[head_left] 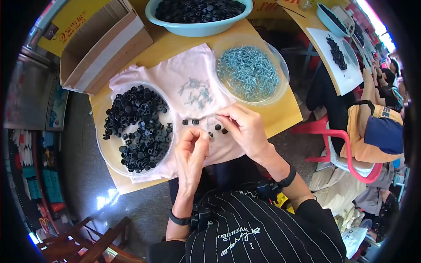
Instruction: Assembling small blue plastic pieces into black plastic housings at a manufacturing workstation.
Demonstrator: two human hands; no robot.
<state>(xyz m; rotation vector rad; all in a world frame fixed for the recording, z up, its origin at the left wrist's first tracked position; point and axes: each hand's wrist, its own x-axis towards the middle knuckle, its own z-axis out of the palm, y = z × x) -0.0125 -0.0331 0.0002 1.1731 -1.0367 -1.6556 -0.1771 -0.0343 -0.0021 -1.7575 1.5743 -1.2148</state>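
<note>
My left hand (191, 151) is over the near part of a pale pink cloth (162, 65), its fingers curled in and the thumb pressed against them. Whatever it holds is hidden. To its right, my right hand (246, 129) pinches thumb and forefinger together; anything at its fingertips is too small to name. Several small black plastic pieces (218, 127) lie on the cloth between and around the fingers. Farther back on the cloth is a loose scatter of silver screws (196, 93). A round clear tray (101, 151) of black plastic caps stands left of my left hand.
At the back right, a clear round tub (280, 65) holds many screws. Behind stands a pale blue basin (197, 30) of black parts, with an open cardboard box (105, 48) at back left. Right of the yellow table (287, 107) are a red chair (346, 144) and another seated person.
</note>
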